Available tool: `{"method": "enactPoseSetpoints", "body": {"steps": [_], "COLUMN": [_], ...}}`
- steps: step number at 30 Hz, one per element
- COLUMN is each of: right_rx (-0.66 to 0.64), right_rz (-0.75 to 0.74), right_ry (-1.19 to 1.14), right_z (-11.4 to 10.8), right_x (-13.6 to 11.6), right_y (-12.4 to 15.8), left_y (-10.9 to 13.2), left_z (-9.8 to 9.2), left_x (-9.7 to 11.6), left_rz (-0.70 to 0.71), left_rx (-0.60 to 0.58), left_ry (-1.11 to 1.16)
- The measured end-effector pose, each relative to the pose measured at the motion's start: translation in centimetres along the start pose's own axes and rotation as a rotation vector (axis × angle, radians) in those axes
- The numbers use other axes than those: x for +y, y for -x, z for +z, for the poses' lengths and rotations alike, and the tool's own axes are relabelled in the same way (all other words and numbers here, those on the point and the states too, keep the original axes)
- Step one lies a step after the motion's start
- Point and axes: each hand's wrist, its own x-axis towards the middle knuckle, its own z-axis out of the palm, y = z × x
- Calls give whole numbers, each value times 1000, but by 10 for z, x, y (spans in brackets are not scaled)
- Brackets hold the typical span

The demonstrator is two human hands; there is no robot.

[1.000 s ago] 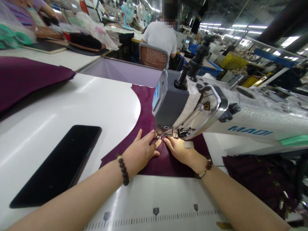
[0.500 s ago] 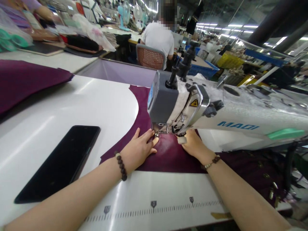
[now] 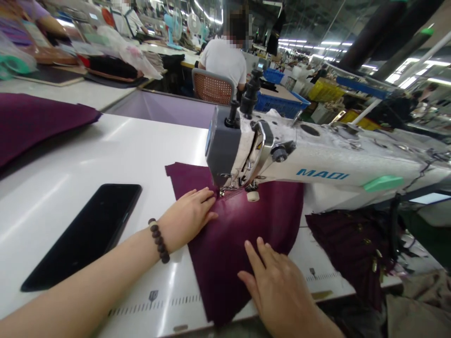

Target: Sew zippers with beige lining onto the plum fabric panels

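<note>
A maroon fabric piece (image 3: 243, 234) lies under the presser foot of a white and grey sewing machine (image 3: 296, 159). My left hand (image 3: 186, 217) rests flat on the left edge of the cloth, fingertips just beside the presser foot. My right hand (image 3: 278, 286) is nearer to me, fingers spread over the lower right part of the fabric; whether the fingertips touch it I cannot tell. One pointed end of the cloth reaches the table's front edge. The needle area is small and partly hidden by the machine head.
A black phone (image 3: 84, 234) lies on the white table (image 3: 141, 141) left of my left forearm. More maroon cloth (image 3: 38, 126) lies at the far left. Gathered dark maroon pieces with metal bits (image 3: 355, 244) hang at the right. A seated person (image 3: 225, 61) faces away beyond the table.
The fabric has swung round under the presser foot, its lower end now toward the front edge. My right hand has come back from behind the machine head toward me. My left hand stays beside the foot.
</note>
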Motion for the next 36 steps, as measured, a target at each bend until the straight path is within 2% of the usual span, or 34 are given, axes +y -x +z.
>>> {"method": "enactPoseSetpoints", "body": {"steps": [3, 5, 7, 9, 14, 27, 36], "right_rx": [-111, -25, 46, 41, 26, 46, 49], "right_rz": [-80, -80, -88, -66, 9, 66, 77], "right_ry": [-226, -209, -195, -219, -180, -176, -193], "right_z": [-22, -28, -23, -11, 13, 21, 22], "right_x": [13, 26, 33, 34, 15, 5, 3], "right_y": [-33, -66, -94, -110, -101, -95, -95], "left_y": [1, 2, 2, 2, -3, -10, -10], "left_z": [-2, -2, -1, 0, 5, 11, 13], "left_x": [9, 15, 19, 22, 23, 17, 17], "left_rz": [-2, -10, -32, -58, -96, -106, -75], "left_rx": [23, 28, 22, 3, -60, -14, -31], "left_ry": [-7, -19, -31, -36, 0, 99, 39]}}
